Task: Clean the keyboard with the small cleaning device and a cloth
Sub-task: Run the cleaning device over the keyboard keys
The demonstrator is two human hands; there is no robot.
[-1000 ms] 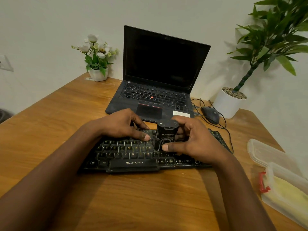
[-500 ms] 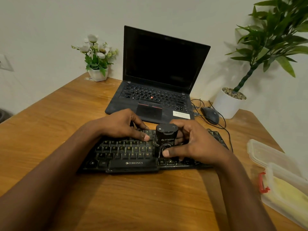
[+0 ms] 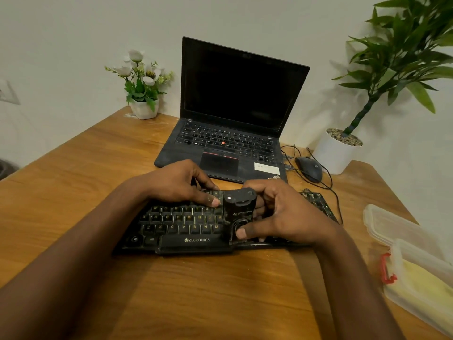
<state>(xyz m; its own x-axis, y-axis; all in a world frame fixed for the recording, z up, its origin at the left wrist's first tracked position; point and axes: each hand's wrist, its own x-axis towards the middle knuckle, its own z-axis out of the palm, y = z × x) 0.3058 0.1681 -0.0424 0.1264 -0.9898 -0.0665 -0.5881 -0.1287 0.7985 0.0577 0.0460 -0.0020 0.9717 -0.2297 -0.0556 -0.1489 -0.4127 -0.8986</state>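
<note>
A black keyboard (image 3: 186,224) with a wide wrist bar lies on the wooden table in front of me. My right hand (image 3: 282,212) grips a small black cleaning device (image 3: 239,212) that stands upright on the keys near the keyboard's middle, thumb on its lower front. My left hand (image 3: 179,185) rests on the keyboard's upper left rows, fingers curved down onto the keys, thumb beside the device. A yellow cloth (image 3: 426,283) lies inside a clear plastic box at the right edge.
An open black laptop (image 3: 235,133) sits just behind the keyboard. A black mouse (image 3: 309,169) with its cable lies to the right of it. A white flower pot (image 3: 144,109) and a tall potted plant (image 3: 340,149) stand at the back. The clear box (image 3: 407,244) has a lid behind it.
My right hand has drawn the cleaning device slightly toward me down the keys. The left hand has stayed put.
</note>
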